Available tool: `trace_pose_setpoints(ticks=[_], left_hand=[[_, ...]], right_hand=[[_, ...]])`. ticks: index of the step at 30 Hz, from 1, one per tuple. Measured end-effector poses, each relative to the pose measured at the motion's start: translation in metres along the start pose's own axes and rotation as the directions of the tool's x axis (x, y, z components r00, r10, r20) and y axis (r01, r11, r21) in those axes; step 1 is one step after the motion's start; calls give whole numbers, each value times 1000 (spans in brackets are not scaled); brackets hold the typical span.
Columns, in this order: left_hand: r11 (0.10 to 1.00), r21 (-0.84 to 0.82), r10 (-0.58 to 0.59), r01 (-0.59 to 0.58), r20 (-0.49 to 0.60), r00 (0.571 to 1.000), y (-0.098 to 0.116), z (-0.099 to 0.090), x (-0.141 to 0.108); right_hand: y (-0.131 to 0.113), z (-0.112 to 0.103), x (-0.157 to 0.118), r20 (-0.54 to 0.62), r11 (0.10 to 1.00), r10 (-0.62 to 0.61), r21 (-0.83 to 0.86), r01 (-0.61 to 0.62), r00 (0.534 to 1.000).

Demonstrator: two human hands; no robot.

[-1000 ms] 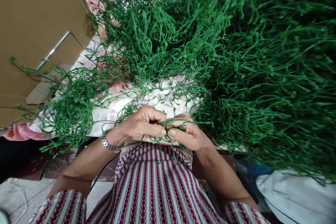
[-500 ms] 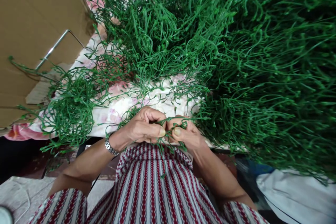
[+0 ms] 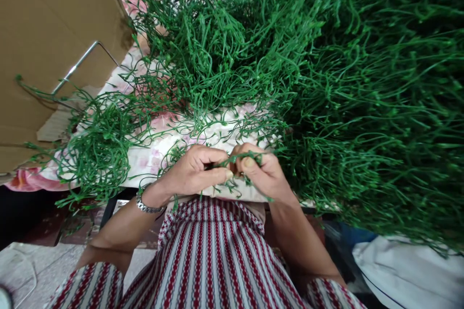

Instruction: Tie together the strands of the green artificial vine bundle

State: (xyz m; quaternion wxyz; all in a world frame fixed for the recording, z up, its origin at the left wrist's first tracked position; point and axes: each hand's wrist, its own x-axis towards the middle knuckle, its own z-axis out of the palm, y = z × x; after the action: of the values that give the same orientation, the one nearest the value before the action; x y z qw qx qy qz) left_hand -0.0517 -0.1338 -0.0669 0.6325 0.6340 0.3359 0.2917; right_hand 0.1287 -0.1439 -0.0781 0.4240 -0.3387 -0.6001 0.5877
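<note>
Close together at the table's near edge, my two hands pinch a thin green stem (image 3: 236, 158) that looks like artificial greenery. My left hand (image 3: 197, 170) is closed, thumb pressed towards the fingers; a watch circles its wrist. My right hand (image 3: 261, 170) is closed too, its thumb on top of the stem. Small green bits hang beneath the fingers, partly hidden. Beyond the hands, a large heap of similar green stems (image 3: 224, 43) lies on a floral cloth (image 3: 145, 157). A smaller tangled bunch (image 3: 99, 154) sits to the left.
A cardboard box panel (image 3: 54, 19) rises at the left, with a bent metal rod (image 3: 78, 65) in front of it. Dense green stems (image 3: 380, 120) cover the right side. Pale fabric (image 3: 409, 270) lies at lower right.
My right hand has shifted slightly right and up, and my left thumb has straightened. The stem between the hands now stretches more level over the right thumb.
</note>
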Motion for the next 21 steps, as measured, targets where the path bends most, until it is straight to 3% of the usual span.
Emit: trace_pose_setpoints(ticks=[6, 9, 13, 17, 21], left_hand=[[960, 241, 193, -143, -202, 960, -4, 8, 5], [937, 275, 269, -216, -171, 948, -6, 8, 6], [920, 283, 305, -273, -77, 949, -6, 3, 6], [933, 259, 268, -252, -30, 963, -5, 1, 5], [984, 50, 170, -170, 0, 985, -4, 3, 1]], right_hand=[[0, 11, -6, -36, 979, 35, -199, -41, 999], [-2, 9, -8, -51, 937, 6, -348, -24, 999], [-5, 6, -7, 91, 879, 23, -476, 23, 996], [-4, 7, -5, 124, 914, -13, -401, 62, 992], [1, 11, -3, 133, 997, -8, -76, 18, 991]])
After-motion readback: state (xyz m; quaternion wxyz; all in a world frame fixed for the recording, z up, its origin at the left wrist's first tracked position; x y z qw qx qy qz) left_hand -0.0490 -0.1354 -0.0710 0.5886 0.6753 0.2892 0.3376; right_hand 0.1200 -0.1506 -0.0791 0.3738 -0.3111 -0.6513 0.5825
